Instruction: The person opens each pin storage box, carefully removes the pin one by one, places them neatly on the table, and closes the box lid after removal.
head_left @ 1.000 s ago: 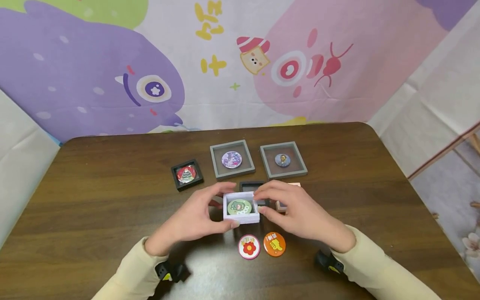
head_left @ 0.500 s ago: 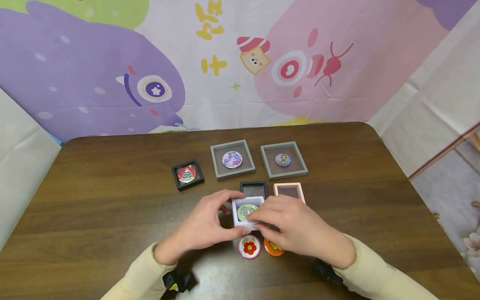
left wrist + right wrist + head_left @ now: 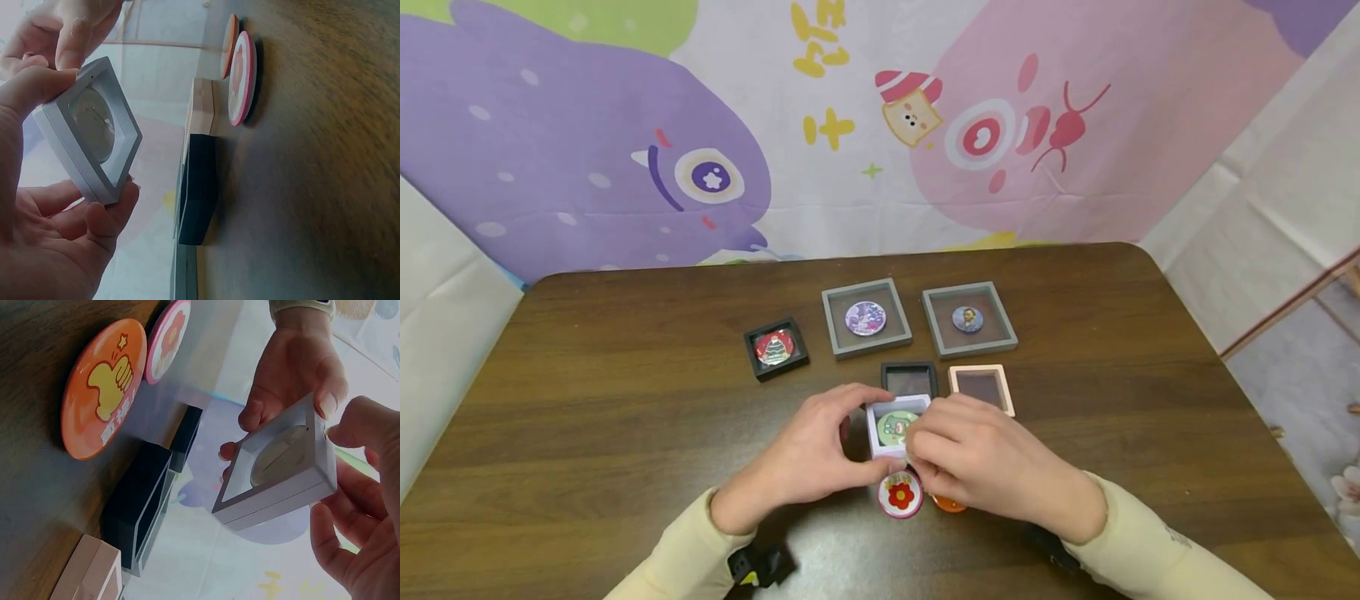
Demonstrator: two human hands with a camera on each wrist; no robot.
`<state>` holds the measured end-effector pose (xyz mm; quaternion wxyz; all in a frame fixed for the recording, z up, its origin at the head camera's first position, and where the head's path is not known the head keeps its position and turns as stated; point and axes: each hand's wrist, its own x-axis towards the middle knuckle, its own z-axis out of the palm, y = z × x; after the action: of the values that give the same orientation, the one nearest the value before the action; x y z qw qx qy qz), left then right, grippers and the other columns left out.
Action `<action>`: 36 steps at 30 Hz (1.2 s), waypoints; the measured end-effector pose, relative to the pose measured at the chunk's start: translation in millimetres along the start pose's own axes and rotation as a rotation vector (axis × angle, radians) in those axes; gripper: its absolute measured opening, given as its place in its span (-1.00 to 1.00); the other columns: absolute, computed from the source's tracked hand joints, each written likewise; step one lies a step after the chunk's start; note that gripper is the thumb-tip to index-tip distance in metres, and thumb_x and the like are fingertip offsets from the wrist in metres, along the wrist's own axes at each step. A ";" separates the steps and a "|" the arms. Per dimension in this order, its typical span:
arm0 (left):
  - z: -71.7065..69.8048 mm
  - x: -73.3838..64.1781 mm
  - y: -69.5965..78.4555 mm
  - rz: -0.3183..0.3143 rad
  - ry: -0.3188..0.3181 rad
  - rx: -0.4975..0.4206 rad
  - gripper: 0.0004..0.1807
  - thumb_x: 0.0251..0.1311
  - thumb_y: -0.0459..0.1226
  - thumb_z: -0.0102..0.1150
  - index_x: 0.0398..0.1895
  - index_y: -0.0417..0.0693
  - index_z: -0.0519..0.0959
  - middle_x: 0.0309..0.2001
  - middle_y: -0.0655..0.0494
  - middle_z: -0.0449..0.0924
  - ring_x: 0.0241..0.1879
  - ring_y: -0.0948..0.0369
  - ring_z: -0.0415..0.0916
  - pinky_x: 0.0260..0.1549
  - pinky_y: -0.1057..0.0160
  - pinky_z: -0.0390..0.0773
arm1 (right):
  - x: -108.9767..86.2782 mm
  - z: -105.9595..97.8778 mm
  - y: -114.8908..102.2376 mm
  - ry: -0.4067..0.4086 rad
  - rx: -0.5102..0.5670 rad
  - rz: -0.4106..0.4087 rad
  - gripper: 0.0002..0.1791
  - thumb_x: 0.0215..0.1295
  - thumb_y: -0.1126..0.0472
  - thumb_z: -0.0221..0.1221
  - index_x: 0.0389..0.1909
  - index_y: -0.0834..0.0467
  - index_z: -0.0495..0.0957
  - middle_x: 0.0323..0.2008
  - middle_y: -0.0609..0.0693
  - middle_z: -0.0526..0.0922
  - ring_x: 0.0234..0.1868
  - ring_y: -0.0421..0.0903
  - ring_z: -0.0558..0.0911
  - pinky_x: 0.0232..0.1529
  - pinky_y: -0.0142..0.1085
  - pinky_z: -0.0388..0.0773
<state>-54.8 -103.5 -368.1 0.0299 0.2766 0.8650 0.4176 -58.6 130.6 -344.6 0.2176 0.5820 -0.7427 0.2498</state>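
Plainly square frame [image 3: 275,501], round badge [image 3: 895,427]

One white frame [image 3: 275,499], one peach frame [image 3: 87,565], two in black, a left black frame [image 3: 782,368] and a middle black frame [image 3: 128,500], and two in grey, a left grey frame [image 3: 874,346] and a right grey frame [image 3: 976,348], made six frames. A green badge [image 3: 895,427], a red badge [image 3: 774,347], a purple badge [image 3: 866,318] and a portrait badge [image 3: 967,319], four, sat inside frames; a flower badge [image 3: 900,494] and an orange badge [image 3: 106,390], two more, lay loose, which made six badges. A left hand [image 3: 812,446] and a right hand [image 3: 985,454] made two hands. There was one desk [image 3: 625,433] and one printed toast figure [image 3: 912,117].
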 end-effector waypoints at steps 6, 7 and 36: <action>0.4 0.2 -0.3 0.003 -0.009 -0.005 -0.31 -0.06 0.02 0.49 0.17 -0.04 0.56 0.00 0.22 0.59 -0.25 0.17 0.50 -0.36 0.28 0.49 | 0.8 0.2 -2.0 -0.018 0.002 -0.005 -0.82 0.00 0.46 0.08 -0.48 0.11 0.36 -0.38 -0.12 0.46 -0.35 -0.18 0.46 -0.28 -0.34 0.44; 0.5 0.2 -0.4 0.005 -0.009 -0.003 -0.31 -0.06 0.02 0.50 0.17 -0.04 0.56 0.01 0.21 0.59 -0.24 0.17 0.50 -0.36 0.27 0.49 | 0.7 0.4 -2.2 -0.019 0.000 -0.009 -0.83 0.01 0.46 0.07 -0.49 0.12 0.36 -0.38 -0.11 0.45 -0.35 -0.18 0.46 -0.28 -0.35 0.43; 2.1 -1.1 -1.0 0.047 -0.028 0.024 -0.33 -0.14 -0.04 0.51 0.11 -0.08 0.60 0.05 0.14 0.62 -0.01 0.23 0.53 -0.05 0.15 0.55 | -3.0 -0.9 -2.5 -0.089 0.043 0.004 -0.82 0.07 0.42 0.11 -0.44 0.11 0.34 -0.41 -0.12 0.38 -0.36 -0.24 0.41 -0.35 -0.51 0.38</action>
<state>-53.7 -103.1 -370.4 0.0293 0.3029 0.8627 0.4040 -55.5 132.9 -345.5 0.1711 0.5955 -0.7474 0.2400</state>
